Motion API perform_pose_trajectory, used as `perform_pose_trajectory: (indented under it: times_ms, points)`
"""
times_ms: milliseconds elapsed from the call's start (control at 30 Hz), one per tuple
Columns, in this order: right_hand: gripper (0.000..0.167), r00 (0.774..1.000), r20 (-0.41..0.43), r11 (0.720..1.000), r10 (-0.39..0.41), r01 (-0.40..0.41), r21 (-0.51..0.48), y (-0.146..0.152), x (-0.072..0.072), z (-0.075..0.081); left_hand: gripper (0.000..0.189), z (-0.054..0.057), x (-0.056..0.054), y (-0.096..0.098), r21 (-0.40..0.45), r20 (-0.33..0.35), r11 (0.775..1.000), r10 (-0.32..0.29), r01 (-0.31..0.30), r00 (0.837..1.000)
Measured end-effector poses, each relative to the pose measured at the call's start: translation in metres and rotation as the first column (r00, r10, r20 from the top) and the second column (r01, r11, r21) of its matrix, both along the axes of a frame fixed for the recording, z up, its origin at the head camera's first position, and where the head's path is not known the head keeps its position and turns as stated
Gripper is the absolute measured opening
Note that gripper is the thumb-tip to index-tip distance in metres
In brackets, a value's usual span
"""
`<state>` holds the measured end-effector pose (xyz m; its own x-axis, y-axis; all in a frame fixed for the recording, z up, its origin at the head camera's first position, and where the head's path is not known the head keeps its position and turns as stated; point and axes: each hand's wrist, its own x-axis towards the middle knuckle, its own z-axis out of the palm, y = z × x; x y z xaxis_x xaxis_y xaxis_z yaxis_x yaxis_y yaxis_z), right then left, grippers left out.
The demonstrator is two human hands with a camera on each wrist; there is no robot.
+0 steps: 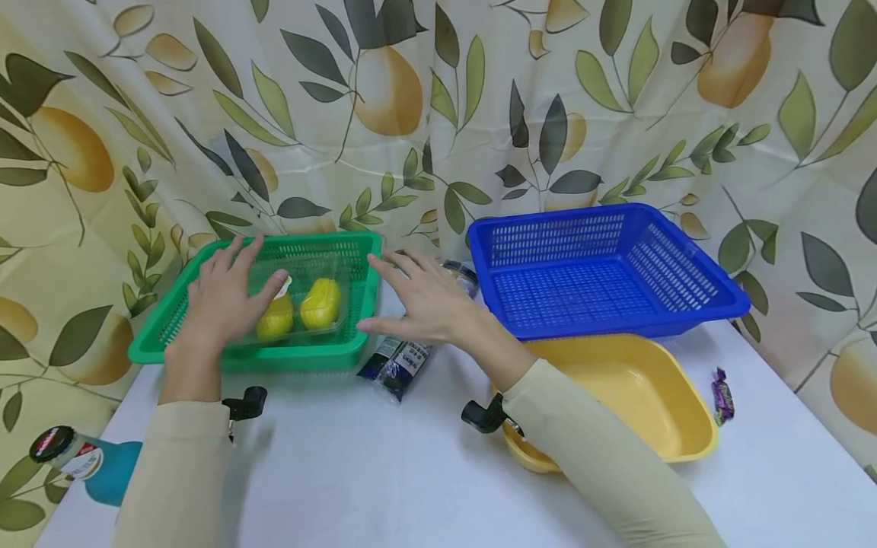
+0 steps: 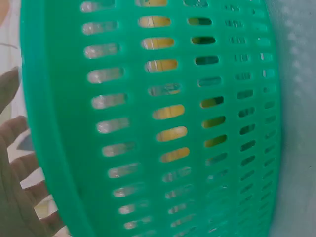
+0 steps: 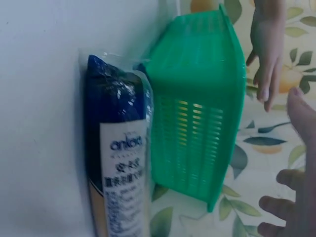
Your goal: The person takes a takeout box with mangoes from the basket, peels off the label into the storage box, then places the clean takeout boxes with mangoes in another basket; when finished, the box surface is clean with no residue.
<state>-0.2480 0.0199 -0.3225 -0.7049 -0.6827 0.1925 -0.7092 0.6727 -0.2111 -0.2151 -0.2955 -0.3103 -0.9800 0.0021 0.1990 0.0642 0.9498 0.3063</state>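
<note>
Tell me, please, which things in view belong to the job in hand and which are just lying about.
Probably the job's, by the left hand and right hand: green basket, clear box in it, two yellow items inside.

Probably lying about: blue basket, yellow basin, dark blue packets, purple wrapper, capped bottle.

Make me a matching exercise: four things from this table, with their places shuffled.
Things
1. clear box
2. blue packets
3. yellow tub
4. candy

Places
A. in front of the blue basket
B. right of the tub
C. inside the green basket
D. between the two baskets

Pairs: 1-C, 2-D, 3-A, 4-B
</note>
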Motion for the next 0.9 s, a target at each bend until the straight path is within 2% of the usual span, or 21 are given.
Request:
perform_pose_trajectory:
  times_ms: [300,567,700,900]
  points:
    - [0.099,0.999,0.035,0.999,-0.001,0.000,0.039,-0.010,-0.002,-0.004,0.080,-0.008,-0.005,-0.007,0.007,0.062,1.000,0.007,-0.008,0.998]
    - [0.100,0.982,0.191,1.000,-0.001,-0.003,0.023,-0.016,-0.009,-0.009,0.083,-0.008,-0.011,-0.013,0.041,0.139,0.999,-0.008,0.002,0.990]
    - [0.102,0.970,0.242,1.000,0.002,-0.008,0.022,-0.018,-0.014,-0.013,0.086,-0.009,-0.014,-0.014,0.061,0.176,0.998,0.005,-0.016,0.984]
    - [0.105,0.959,0.283,0.998,0.020,-0.035,0.048,-0.020,-0.018,-0.020,0.092,-0.011,-0.015,-0.015,0.034,0.243,0.998,0.045,-0.054,0.969]
